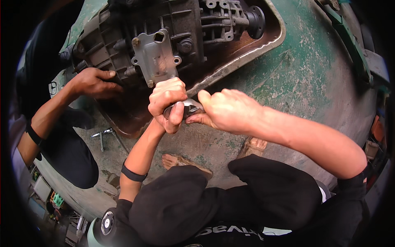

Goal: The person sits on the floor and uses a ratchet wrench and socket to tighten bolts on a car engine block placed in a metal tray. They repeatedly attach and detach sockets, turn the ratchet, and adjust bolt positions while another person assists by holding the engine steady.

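Observation:
My left hand (pixel 167 105) is closed around a small curved silver metal part (pixel 190 108), with the thumb curled in front. From the other side my right hand (pixel 228 111) grips the same part between thumb and fingers. Most of the part is hidden in my hands, so its kind cannot be made out. Just beyond my left hand, a grey metal bracket plate (pixel 155 57) with bolt holes sits on the side of a large gearbox (pixel 108 39). A round dark flange (pixel 256 22) stands at the gearbox's right end.
The gearbox lies in a rusty metal tray (pixel 247 56) on a worn green floor (pixel 312 61). At the left, another person's hand (pixel 96 83) rests against the housing. A ratchet-like metal tool (pixel 102 133) lies near the tray's corner. Green metal framework (pixel 349 39) stands at the right.

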{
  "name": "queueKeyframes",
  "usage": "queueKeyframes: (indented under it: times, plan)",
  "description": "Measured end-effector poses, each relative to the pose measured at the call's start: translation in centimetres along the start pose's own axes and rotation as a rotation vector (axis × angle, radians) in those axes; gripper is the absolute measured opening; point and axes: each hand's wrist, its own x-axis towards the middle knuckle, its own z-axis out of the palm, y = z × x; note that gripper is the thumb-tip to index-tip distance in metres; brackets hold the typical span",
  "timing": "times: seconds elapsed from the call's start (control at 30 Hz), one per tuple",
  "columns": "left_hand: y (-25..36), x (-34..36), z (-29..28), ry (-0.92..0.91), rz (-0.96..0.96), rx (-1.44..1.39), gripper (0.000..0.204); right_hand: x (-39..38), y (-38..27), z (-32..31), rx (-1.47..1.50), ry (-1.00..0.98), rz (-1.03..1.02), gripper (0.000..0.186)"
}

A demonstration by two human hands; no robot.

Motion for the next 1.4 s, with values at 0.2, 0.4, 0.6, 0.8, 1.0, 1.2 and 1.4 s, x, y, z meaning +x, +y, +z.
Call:
queueKeyframes:
  times: [0.2, 0.4, 0.6, 0.8, 1.0, 1.2, 1.4]
  plan:
    - [0.2, -0.3, 0.4, 0.169, -0.058, 0.047, 0.02, 1.9, 0.7, -4.4, -0.182, 0.028, -0.276, 0.055]
    - [0.0, -0.2, -1.6, -0.05, -0.066, -0.091, 0.022, 0.0, -3.3, 3.7, 0.241, 0.121, 0.134, 0.048]
    - [-0.7, -2.9, 1.9, -0.203, -0.001, 0.388, 0.012, 1.6, 4.0, 0.2, -0.334, -0.197, -0.04, 0.028]
    - [0.0, -3.3, 1.7, -0.076, -0.07, 0.186, 0.023, 0.1, 2.7, -0.5, -0.2, -0.355, 0.02, 0.049]
    - [4.4, -3.1, 2.8, -0.005, -0.142, 0.378, 0.024, -1.3, 0.9, -0.4, 0.062, -0.266, -0.002, 0.053]
    - [5.3, -1.4, 1.8, -0.067, -0.118, 0.305, 0.022, -1.8, 0.0, 0.7, 0.19, -0.136, -0.03, 0.05]
    - [3.6, 0.9, 0.0, -0.007, -0.04, 0.234, 0.008, -0.2, -0.6, 1.4, 0.354, 0.038, 0.024, 0.051]
